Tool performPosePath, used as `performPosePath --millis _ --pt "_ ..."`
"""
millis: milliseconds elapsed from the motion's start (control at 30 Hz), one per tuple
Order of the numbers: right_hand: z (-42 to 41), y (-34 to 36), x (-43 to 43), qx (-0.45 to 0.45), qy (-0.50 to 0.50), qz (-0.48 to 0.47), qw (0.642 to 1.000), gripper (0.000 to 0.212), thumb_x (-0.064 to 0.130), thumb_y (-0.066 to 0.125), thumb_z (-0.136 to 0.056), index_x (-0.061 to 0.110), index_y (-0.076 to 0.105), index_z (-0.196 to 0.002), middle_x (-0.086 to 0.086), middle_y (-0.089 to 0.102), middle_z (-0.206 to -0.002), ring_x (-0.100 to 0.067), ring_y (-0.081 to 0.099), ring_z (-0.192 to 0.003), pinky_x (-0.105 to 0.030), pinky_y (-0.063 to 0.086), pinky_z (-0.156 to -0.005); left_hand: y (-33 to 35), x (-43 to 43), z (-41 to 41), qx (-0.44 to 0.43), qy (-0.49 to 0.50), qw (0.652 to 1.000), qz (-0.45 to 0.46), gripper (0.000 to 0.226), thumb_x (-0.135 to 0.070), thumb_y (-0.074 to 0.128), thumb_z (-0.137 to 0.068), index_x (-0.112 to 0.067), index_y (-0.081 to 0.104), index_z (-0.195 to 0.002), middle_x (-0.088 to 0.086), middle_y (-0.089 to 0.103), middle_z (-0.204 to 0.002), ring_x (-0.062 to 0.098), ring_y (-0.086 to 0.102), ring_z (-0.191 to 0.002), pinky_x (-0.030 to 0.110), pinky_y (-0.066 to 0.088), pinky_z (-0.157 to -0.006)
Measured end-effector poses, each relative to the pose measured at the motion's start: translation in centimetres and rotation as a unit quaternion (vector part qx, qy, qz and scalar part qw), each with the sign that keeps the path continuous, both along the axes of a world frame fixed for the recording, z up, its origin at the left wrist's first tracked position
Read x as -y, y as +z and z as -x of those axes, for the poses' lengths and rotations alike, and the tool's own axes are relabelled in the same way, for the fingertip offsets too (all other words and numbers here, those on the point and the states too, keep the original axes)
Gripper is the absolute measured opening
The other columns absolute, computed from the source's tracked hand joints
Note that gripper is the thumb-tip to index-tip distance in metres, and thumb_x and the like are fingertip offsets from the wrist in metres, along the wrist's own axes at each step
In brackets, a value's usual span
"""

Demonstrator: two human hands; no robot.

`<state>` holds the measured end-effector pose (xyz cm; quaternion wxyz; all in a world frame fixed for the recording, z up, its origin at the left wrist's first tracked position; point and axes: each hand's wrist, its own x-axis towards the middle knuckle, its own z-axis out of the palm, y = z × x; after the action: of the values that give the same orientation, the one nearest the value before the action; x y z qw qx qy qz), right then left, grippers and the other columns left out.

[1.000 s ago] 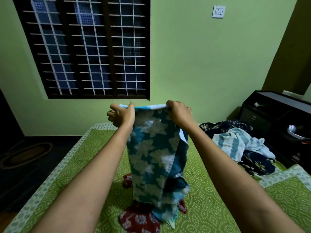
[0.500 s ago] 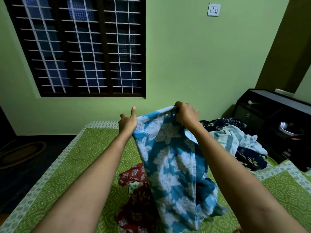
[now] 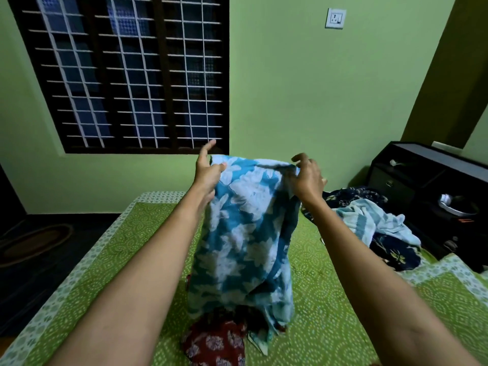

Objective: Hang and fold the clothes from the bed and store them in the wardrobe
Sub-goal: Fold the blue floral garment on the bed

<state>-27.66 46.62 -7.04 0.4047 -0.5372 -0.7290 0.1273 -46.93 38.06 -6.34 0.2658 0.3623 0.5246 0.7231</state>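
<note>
Above the bed (image 3: pixel 330 299), I hold the blue floral garment (image 3: pixel 245 233) up by its top edge with both arms stretched forward. My left hand (image 3: pixel 208 171) pinches the garment's upper left corner between thumb and fingers, with the index finger sticking up free. My right hand (image 3: pixel 307 178) pinches the upper right corner, its fingers curled loosely over the bunched edge. The garment hangs down between my forearms, and its lower end rests on the bed, partly covering a dark red printed garment (image 3: pixel 214 342) lying on the green patterned bedspread near my side of the bed. At the right edge of the bed, well apart from the blue floral garment, lies a heap of further clothes: a pale blue striped cloth (image 3: pixel 369 220) on top of a dark navy floral one (image 3: pixel 393 253). Beside that edge of the bed stands a black cabinet (image 3: pixel 422 165). Beyond the far end of the bed, a barred window (image 3: pixel 126 75) is set in the green wall.
</note>
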Motion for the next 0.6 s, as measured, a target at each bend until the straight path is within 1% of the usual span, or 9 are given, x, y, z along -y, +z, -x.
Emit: performPosePath --millis 100,133,200,233,300,367,467,533,600 --pt "-0.8 -1.4 -0.2 -0.045 -0.041 0.053 0.997 0.038 0.032 0.058 -0.090 0.012 0.046 -0.120 -0.013 0.050 -0.124 -0.030 0.046 -0.117 -0.041 0.037 -0.092 1.0 -0.4 0.3 -0.006 0.020 1.000 -0.019 0.074 0.014 0.050 -0.083 -0.037 0.038 -0.135 0.012 0.036 -0.145 0.032 0.048 -0.124 0.048 0.046 -0.098" --pt "-0.8 -1.9 -0.1 -0.053 -0.034 0.087 0.994 0.039 0.038 0.052 -0.094 0.007 0.047 -0.117 -0.016 0.052 -0.123 -0.032 0.050 -0.113 -0.039 0.039 -0.084 1.3 -0.5 0.4 0.004 0.027 0.999 -0.019 0.076 0.014 0.050 -0.083 -0.036 0.035 -0.138 0.012 0.035 -0.145 0.031 0.048 -0.124 0.047 0.046 -0.099" --pt "-0.7 -2.6 0.3 -0.088 0.010 0.203 0.975 0.061 0.052 0.030 -0.098 -0.002 0.050 -0.120 -0.023 0.055 -0.122 -0.035 0.055 -0.106 -0.035 0.040 -0.070 1.8 -0.3 0.8 0.031 0.031 0.999 -0.021 0.077 0.014 0.050 -0.084 -0.035 0.031 -0.141 0.012 0.033 -0.146 0.030 0.048 -0.124 0.048 0.045 -0.099" --pt "-0.5 -3.1 0.5 -0.122 0.046 0.288 0.949 0.073 0.059 0.020 -0.097 -0.003 0.050 -0.123 -0.024 0.055 -0.123 -0.037 0.056 -0.106 -0.037 0.041 -0.071 1.9 -0.3 1.1 0.043 0.030 0.998 -0.025 0.077 0.013 0.051 -0.084 -0.036 0.031 -0.141 0.011 0.031 -0.147 0.031 0.047 -0.124 0.049 0.045 -0.099" --pt "-0.2 -4.3 0.7 -0.173 0.114 0.424 0.881 0.088 0.069 0.008 -0.091 -0.001 0.051 -0.123 -0.023 0.055 -0.123 -0.039 0.054 -0.111 -0.050 0.040 -0.089 2.0 -0.1 1.7 0.062 0.034 0.997 -0.030 0.077 0.013 0.050 -0.084 -0.036 0.030 -0.141 0.008 0.029 -0.149 0.031 0.048 -0.124 0.051 0.046 -0.097" --pt "0.5 -5.6 0.7 -0.204 0.186 0.469 0.839 0.089 0.073 0.011 -0.089 0.002 0.052 -0.126 -0.019 0.056 -0.123 -0.037 0.052 -0.116 -0.054 0.032 -0.100 2.1 0.3 2.1 0.069 0.046 0.996 -0.032 0.076 0.013 0.050 -0.084 -0.035 0.030 -0.141 0.008 0.030 -0.149 0.031 0.048 -0.123 0.051 0.047 -0.096" --pt "2.0 -5.8 0.8 -0.309 0.258 0.472 0.784 0.059 0.056 0.044 -0.092 0.007 0.056 -0.124 -0.012 0.064 -0.115 -0.029 0.061 -0.104 -0.045 0.046 -0.089 2.2 1.0 2.6 0.069 0.064 0.995 -0.036 0.075 0.011 0.051 -0.085 -0.033 0.029 -0.141 0.010 0.032 -0.147 0.030 0.049 -0.123 0.050 0.047 -0.097" --pt "2.7 -5.2 0.6 -0.338 0.253 0.459 0.782 0.040 0.029 0.058 -0.093 0.001 0.056 -0.121 -0.011 0.067 -0.102 -0.025 0.064 -0.087 -0.038 0.056 -0.074 2.1 1.6 3.3 0.069 0.085 0.993 -0.032 0.072 0.008 0.054 -0.085 -0.031 0.030 -0.141 0.010 0.035 -0.145 0.029 0.050 -0.121 0.047 0.047 -0.098" --pt "2.9 -4.4 0.1 -0.314 0.255 0.459 0.791 0.033 0.017 0.059 -0.093 -0.001 0.056 -0.119 -0.012 0.067 -0.099 -0.022 0.065 -0.079 -0.032 0.058 -0.062 2.0 2.2 4.1 0.066 0.102 0.992 -0.028 0.070 0.004 0.057 -0.084 -0.031 0.032 -0.140 0.008 0.039 -0.141 0.029 0.051 -0.120 0.046 0.046 -0.098"
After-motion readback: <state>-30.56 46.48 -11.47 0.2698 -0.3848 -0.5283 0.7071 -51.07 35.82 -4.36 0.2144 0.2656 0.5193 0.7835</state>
